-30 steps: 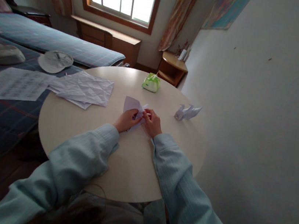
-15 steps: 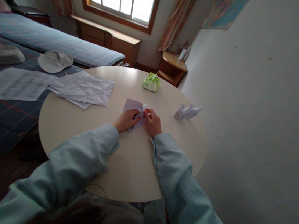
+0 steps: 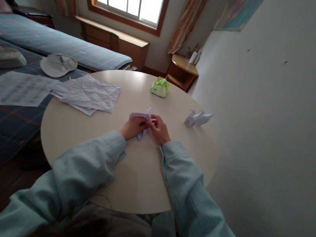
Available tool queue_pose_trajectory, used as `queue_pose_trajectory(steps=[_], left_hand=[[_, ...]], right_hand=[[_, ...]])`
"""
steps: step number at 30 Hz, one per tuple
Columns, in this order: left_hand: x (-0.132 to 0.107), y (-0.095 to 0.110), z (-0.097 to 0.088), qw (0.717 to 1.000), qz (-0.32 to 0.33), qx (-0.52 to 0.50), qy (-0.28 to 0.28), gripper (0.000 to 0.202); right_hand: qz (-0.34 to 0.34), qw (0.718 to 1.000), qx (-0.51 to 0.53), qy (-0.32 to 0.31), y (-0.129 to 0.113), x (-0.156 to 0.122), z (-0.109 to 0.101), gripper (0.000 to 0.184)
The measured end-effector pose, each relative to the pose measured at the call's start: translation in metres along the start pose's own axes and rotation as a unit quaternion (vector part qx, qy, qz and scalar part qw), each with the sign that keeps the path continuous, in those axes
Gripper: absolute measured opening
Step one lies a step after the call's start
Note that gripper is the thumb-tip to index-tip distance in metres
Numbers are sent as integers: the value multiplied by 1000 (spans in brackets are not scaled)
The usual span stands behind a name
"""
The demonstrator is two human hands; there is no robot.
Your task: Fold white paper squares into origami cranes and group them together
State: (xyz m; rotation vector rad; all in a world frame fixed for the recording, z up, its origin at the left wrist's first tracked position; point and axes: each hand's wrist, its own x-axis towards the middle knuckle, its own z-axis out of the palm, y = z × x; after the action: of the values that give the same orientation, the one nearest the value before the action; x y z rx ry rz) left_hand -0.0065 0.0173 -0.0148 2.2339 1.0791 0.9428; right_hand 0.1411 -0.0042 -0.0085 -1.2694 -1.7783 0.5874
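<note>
Between my two hands, over the middle of the round white table [image 3: 137, 178], is a piece of folded white paper [image 3: 142, 134]. My left hand [image 3: 133, 127] grips its left part, with the fingers closed around it. From the right, my right hand [image 3: 160, 129] pinches the paper with thumb and fingers, close against the left fingertips. Parts of the paper stick out above and below the hands, and its centre is hidden by the fingers. To the right on the table stands a folded paper figure [image 3: 198, 119] with pointed ends, apart from both hands.
Creased white sheets [image 3: 91, 92] lie at the table's left edge, beside printed sheets [image 3: 18, 89] on the plaid bed. A green tissue pack [image 3: 160, 88] sits at the back of the table. A white cap [image 3: 58, 65] lies on the bed. A wall [image 3: 276, 131] runs along the right.
The paper's left flap, which stood up broad above my left hand, is now tilted flatter. A point of paper shows above the fingers, and my right fingers have shifted slightly left.
</note>
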Motion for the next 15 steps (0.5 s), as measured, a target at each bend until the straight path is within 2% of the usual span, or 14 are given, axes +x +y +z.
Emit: queue_pose_trajectory(steps=[6,10,15], left_hand=[[0,1,-3,999,-28,22,32,18],[1,3,-4,998,-38,20,38,20],[2,5,-4,998,-49,33,38,23]], right_hand=[[-55,998,-13,-31,4,-1,4,59],[-73,996,-16,-43,9,0,6,73],[-80,995,-19,-55,14,1,7,80]])
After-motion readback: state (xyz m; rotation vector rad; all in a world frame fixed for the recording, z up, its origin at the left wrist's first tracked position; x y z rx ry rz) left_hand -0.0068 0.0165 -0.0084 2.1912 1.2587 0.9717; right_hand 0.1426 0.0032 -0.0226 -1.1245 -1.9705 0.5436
